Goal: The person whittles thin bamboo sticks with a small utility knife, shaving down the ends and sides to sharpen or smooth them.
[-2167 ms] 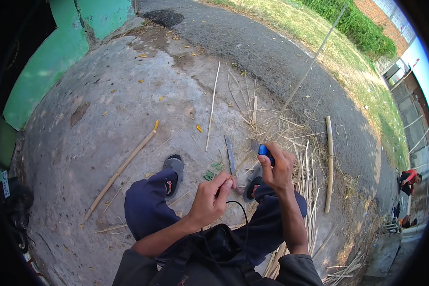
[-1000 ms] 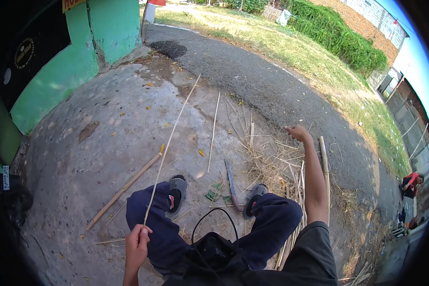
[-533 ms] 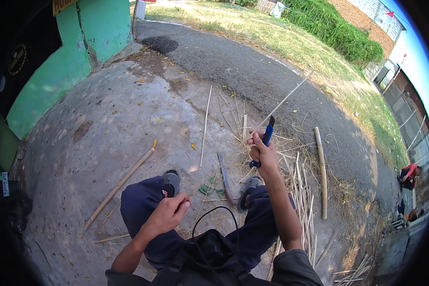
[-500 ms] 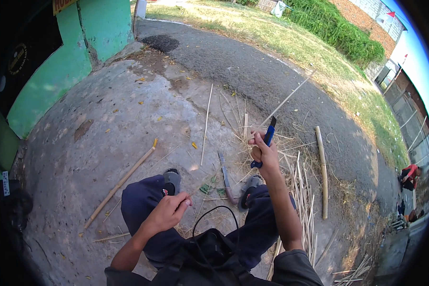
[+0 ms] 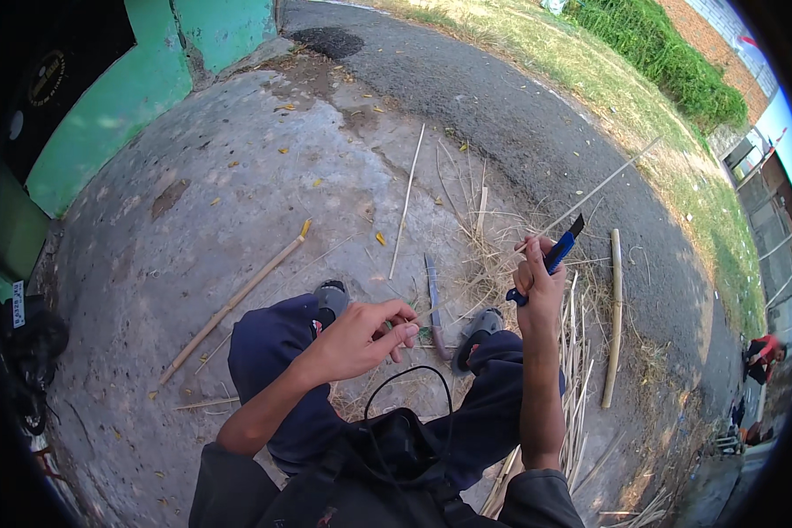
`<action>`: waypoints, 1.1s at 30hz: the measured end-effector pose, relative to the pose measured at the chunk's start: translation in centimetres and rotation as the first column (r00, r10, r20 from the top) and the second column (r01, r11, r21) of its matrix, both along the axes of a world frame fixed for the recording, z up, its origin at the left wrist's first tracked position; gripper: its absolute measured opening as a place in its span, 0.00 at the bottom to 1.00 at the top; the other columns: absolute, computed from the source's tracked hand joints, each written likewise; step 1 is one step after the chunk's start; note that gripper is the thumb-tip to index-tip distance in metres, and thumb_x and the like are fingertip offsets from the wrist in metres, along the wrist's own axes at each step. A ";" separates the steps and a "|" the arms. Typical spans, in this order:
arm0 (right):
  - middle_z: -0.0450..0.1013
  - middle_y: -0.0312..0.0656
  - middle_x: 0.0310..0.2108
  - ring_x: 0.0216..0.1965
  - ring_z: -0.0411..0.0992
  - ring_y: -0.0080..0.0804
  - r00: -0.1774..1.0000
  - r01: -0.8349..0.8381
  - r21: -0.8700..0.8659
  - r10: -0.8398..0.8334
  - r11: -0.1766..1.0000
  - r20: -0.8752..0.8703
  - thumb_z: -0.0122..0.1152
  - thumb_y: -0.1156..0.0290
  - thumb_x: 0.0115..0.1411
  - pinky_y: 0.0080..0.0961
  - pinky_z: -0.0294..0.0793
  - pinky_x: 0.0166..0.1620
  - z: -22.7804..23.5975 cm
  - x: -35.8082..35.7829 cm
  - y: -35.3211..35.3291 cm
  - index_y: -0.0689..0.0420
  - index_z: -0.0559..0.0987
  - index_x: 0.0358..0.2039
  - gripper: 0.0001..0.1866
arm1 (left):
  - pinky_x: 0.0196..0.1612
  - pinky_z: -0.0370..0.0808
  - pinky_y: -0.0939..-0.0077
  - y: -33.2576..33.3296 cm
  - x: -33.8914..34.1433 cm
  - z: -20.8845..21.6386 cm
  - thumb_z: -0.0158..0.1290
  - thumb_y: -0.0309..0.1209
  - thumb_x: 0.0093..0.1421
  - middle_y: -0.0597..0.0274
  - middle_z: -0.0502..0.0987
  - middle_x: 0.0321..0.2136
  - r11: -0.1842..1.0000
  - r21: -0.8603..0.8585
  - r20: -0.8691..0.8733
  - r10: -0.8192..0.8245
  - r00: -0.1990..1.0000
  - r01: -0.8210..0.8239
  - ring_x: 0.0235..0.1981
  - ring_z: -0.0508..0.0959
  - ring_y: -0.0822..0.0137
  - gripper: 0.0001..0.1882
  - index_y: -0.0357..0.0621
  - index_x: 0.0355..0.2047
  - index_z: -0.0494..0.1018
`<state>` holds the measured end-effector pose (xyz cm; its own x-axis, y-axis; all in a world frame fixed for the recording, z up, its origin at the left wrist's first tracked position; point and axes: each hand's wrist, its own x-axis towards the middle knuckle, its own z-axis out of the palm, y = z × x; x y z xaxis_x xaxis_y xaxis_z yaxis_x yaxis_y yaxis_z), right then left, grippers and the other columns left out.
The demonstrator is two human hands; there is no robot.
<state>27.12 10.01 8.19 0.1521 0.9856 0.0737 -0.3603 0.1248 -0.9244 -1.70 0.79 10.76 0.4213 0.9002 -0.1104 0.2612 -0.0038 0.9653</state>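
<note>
In my right hand (image 5: 541,280) is a blue utility knife (image 5: 558,253), its dark blade pointing up and away to the right. The thumb and forefinger of that same hand also pinch a long, thin bamboo strip (image 5: 603,185). The strip slants from far right down to my left hand (image 5: 356,341), whose fingers are closed around its near end. On the concrete between my feet lies a long-bladed knife (image 5: 433,295) with a brown handle, partly behind the strip.
Bamboo poles lie at left (image 5: 236,304) and right (image 5: 613,321). A pile of split strips (image 5: 574,378) and fine shavings (image 5: 502,229) spreads beside my right leg. A lone strip (image 5: 408,202) lies ahead. A green wall (image 5: 106,145) stands left; a person in red (image 5: 759,356) crouches far right.
Both hands have moved to the right with the strip between them. My left hand has come up and forward, its fingers a little looser. The view has shifted slightly.
</note>
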 end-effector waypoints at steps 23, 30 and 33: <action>0.80 0.34 0.33 0.26 0.67 0.12 0.948 -0.223 -0.174 0.255 0.959 0.192 0.70 0.68 0.67 0.15 0.62 0.29 0.6 -4.9 -8.7 0.63 0.81 0.51 0.16 | 0.48 0.74 0.76 -4.4 3.8 -1.2 0.44 0.23 0.77 0.58 0.81 0.35 0.995 -0.019 0.263 0.101 0.960 -0.099 0.40 0.78 0.73 0.16 0.38 0.61 0.58; 0.82 0.37 0.34 0.24 0.64 0.11 0.950 -0.159 -0.127 0.187 0.979 0.249 0.69 0.64 0.69 0.15 0.60 0.28 1.0 -4.2 -8.6 0.63 0.81 0.50 0.17 | 0.35 0.76 0.63 -6.3 3.1 -0.4 0.49 0.29 0.76 0.49 0.81 0.29 0.987 0.103 -0.017 0.129 0.991 -0.127 0.28 0.82 0.57 0.08 0.37 0.47 0.72; 0.80 0.36 0.33 0.26 0.65 0.14 0.889 -0.123 0.115 0.058 0.986 0.455 0.61 0.57 0.74 0.18 0.61 0.29 0.9 -3.8 -9.1 0.65 0.80 0.50 0.20 | 0.31 0.75 0.64 -6.2 3.0 0.1 0.48 0.31 0.77 0.51 0.79 0.25 0.982 0.078 0.048 0.167 0.985 -0.170 0.24 0.81 0.59 0.10 0.36 0.42 0.75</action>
<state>23.36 0.91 9.10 -0.0191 0.9687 0.2473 0.0724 0.2481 -0.9660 1.34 -5.40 10.90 0.2658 0.9638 -0.0199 0.2247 -0.0419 0.9735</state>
